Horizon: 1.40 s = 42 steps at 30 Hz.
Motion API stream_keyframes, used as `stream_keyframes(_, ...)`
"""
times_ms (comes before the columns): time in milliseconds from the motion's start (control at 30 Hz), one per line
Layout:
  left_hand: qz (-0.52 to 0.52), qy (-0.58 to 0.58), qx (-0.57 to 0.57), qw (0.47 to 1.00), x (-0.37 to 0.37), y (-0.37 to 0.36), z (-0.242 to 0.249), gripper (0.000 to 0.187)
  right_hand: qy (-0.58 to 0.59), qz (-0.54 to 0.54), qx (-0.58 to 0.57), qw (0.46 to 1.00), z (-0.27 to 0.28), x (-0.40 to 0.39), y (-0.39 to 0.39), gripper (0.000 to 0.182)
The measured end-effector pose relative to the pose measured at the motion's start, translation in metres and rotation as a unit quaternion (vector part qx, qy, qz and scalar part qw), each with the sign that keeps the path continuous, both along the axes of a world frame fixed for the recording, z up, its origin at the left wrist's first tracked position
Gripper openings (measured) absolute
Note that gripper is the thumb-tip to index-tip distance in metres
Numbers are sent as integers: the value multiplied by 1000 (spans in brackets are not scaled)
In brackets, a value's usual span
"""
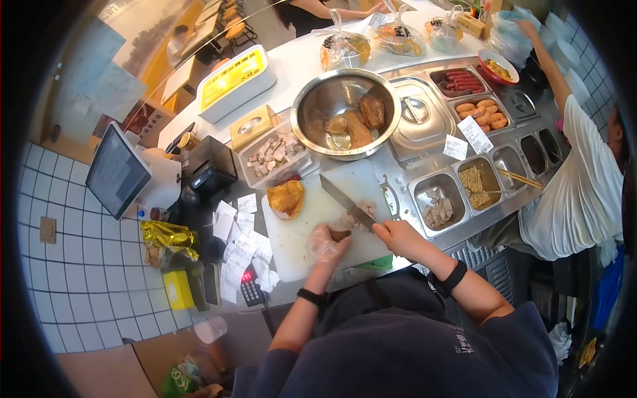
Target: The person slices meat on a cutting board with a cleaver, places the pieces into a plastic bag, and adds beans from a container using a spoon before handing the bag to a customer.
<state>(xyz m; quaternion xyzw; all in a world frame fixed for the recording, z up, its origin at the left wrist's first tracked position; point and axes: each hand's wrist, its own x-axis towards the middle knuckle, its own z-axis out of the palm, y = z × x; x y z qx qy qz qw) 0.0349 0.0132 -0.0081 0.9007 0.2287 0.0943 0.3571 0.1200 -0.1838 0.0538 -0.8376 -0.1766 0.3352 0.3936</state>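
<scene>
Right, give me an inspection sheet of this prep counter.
Surface: white cutting board on a steel counter.
Job's things: cleaver over a piece of meat; browned piece on the board.
Clutter: paper slips, steel bowl of meat.
Hands: gloved left hand steadies the meat; right hand grips the cleaver.
Cables: nothing seen.
Surroundings: another person at the food trays.

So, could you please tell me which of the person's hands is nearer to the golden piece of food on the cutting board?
Left. The gloved left hand lies just below-right of the golden piece; the right hand, holding the cleaver, sits farther right.
</scene>
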Motion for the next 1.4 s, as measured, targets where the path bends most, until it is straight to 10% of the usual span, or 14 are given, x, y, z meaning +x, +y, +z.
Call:
stream_keyframes(467, 183, -12, -13, 983, -52, 58, 9, 33, -122, 24, -26, 992, -37, -21, 52, 45)
stream_keyframes(1400, 161, 9, 42, 986, -60, 56, -1, 27, -179, 91, -62, 978, -38, -5, 53, 44)
